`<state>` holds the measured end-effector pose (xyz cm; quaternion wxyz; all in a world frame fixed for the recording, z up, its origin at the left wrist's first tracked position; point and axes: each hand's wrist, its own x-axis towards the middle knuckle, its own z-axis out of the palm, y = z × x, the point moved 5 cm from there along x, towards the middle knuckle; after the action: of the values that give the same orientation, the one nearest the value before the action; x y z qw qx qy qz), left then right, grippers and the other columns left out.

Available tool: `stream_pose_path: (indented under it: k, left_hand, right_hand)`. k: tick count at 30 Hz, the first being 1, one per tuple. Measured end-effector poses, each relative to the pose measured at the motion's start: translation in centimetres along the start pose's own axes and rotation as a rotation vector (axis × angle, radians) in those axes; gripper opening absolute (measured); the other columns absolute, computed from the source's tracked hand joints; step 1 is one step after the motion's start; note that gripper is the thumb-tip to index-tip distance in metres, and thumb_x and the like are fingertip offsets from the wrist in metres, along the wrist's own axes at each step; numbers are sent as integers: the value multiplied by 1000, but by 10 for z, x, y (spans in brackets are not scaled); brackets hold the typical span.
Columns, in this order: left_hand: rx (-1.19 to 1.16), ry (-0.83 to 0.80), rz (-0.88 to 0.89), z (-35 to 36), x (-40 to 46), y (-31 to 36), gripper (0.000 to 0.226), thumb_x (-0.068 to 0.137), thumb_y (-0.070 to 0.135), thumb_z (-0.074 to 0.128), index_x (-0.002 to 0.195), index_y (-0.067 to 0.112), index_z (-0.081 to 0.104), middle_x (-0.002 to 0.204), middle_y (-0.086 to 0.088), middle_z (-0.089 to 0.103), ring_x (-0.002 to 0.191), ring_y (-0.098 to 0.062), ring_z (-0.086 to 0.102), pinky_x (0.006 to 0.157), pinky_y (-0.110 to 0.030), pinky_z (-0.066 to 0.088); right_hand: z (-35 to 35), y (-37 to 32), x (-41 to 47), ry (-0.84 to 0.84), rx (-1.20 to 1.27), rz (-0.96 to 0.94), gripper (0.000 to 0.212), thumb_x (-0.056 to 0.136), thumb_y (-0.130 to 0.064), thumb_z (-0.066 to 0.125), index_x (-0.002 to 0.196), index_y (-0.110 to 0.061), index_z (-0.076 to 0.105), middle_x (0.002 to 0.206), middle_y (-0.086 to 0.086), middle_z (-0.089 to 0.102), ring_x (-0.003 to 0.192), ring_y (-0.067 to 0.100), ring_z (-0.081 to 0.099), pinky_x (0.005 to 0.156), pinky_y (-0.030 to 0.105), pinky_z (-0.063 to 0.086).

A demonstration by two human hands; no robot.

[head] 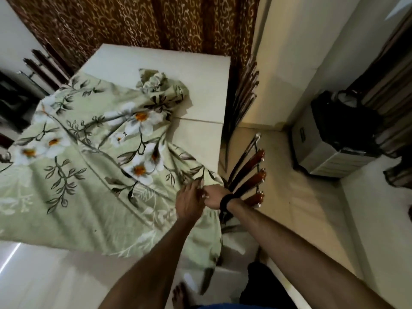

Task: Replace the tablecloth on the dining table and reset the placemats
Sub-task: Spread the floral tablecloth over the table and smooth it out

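Observation:
A pale green tablecloth (89,175) printed with white flowers and dark leaves lies rumpled over the near and left part of the cream dining table (200,101). One bunched end sits heaped near the table's middle. At the table's near right corner my left hand (189,202) rests on the cloth with fingers bent into its edge. Just right of it my right hand (215,197), with a black band at the wrist, pinches the same edge. No placemats are in view.
A wooden chair (252,175) with glossy brown slats stands tucked at the table's right side, close to my right wrist. More chairs (44,63) stand at the far left. A brown patterned curtain (145,23) hangs behind, and a grey appliance (334,141) stands on the floor at right.

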<state>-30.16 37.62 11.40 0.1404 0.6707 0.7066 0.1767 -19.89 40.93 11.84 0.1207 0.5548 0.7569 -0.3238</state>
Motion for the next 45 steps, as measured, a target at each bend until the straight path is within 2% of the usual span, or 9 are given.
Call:
stream_pose_path:
  k: [3, 6, 12, 15, 26, 34, 37, 40, 45]
  left_hand:
    - [-62, -43, -250, 20, 51, 19, 41, 93, 34, 51, 130, 18, 54, 120, -10, 65, 113, -31, 60, 91, -38, 45]
    - [-140, -129, -656, 33, 90, 24, 70, 89, 48, 57, 141, 6, 37, 139, -19, 47, 131, -35, 46, 103, -40, 42]
    - [-408, -20, -1092, 36, 104, 38, 79, 76, 36, 74, 138, 0, 41, 141, -21, 47, 131, -35, 48, 103, -38, 45]
    - [-390, 1, -1107, 35, 117, 48, 69, 75, 33, 73, 130, -1, 51, 134, -22, 53, 125, -35, 52, 99, -38, 47]
    - [-329, 292, -1261, 22, 207, 11, 97, 77, 33, 77, 150, 2, 21, 149, -22, 36, 137, -38, 37, 111, -44, 37]
    - [-431, 705, -1365, 17, 280, -35, 39, 91, 21, 55, 128, 7, 53, 118, -26, 62, 109, -43, 59, 91, -45, 47]
    - [-360, 541, -1324, 42, 292, -12, 33, 93, 39, 51, 115, 19, 65, 105, -18, 70, 98, -36, 65, 81, -38, 49]
    - [-346, 379, -1213, 80, 291, 24, 34, 83, 43, 54, 108, 29, 73, 97, -6, 76, 94, -28, 70, 74, -32, 52]
    - [-238, 47, -1254, 102, 292, 50, 44, 72, 55, 48, 93, 25, 72, 86, 1, 74, 83, -20, 71, 71, -28, 53]
  right_hand:
    - [-47, 31, 28, -3, 7, -109, 17, 91, -23, 48, 101, -24, 62, 117, 9, 66, 109, 29, 60, 75, 28, 41]
    - [-97, 71, 48, -30, 80, -172, 28, 91, -27, 55, 118, -22, 61, 123, 6, 64, 115, 25, 60, 86, 29, 46]
    - [-170, 117, 61, -122, 111, -294, 37, 91, -28, 61, 127, -18, 59, 116, 1, 67, 108, 19, 62, 81, 23, 45]
    - [-210, 125, 86, -152, 123, -342, 39, 91, -26, 62, 128, -16, 56, 115, 2, 67, 105, 17, 63, 81, 21, 44]
    - [-282, 115, 225, -219, 53, -527, 38, 85, -20, 62, 123, -26, 58, 110, -3, 67, 89, 12, 57, 70, 17, 41]
    - [-290, 83, 350, -353, -80, -525, 38, 87, -29, 66, 123, -25, 56, 108, -2, 69, 92, 13, 57, 78, 20, 40]
    - [-278, 58, 377, -348, -76, -518, 48, 87, -28, 68, 131, -19, 51, 117, 5, 64, 96, 17, 57, 82, 22, 44]
    - [-259, 39, 395, -319, -261, -630, 66, 90, -32, 63, 146, -17, 33, 141, 13, 46, 124, 28, 51, 98, 31, 44]
    - [-283, 10, 439, 39, -675, -870, 78, 84, -43, 59, 149, -22, 21, 142, 10, 47, 133, 28, 44, 110, 49, 31]
